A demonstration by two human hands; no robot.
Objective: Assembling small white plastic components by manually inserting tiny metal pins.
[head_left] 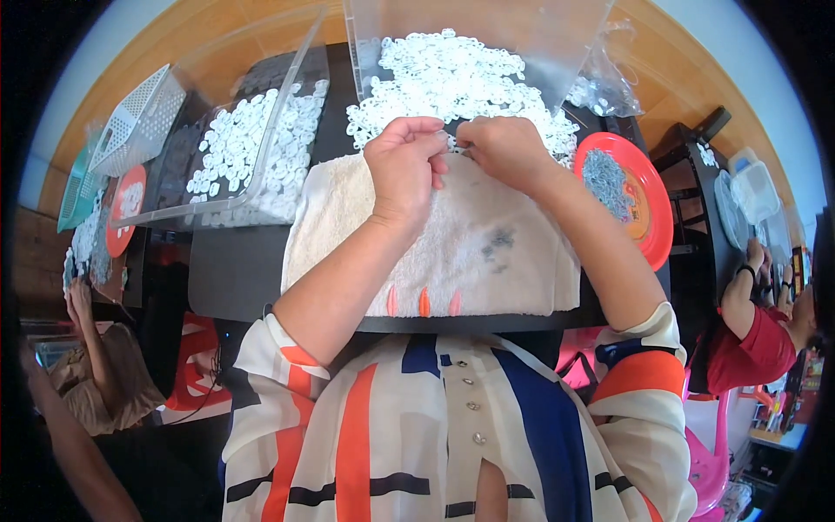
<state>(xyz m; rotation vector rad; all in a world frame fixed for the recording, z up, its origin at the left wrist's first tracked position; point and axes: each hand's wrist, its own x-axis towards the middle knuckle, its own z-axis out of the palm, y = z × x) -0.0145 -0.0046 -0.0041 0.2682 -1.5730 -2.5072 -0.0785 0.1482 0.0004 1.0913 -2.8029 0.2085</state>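
Observation:
My left hand [403, 165] and my right hand [511, 151] meet above the far edge of a cream towel [365, 235]. The fingers of each are pinched together at the tips. Whatever lies between them is too small and covered to make out. Right behind the fingertips spreads a large heap of small white plastic pieces [452, 74], spilling out of a clear bin [557, 35] tipped toward me. Beside my right forearm sits a red plate [658, 209] with a pile of small grey metal parts [605, 184] on it.
At the left a clear bin [287, 104] holds more white pieces. Farther left are a white basket [139, 122] and a teal basket [76, 196]. A clear plastic bag [604, 87] lies at the back right. Other people work at tables on the left and on the right [752, 339].

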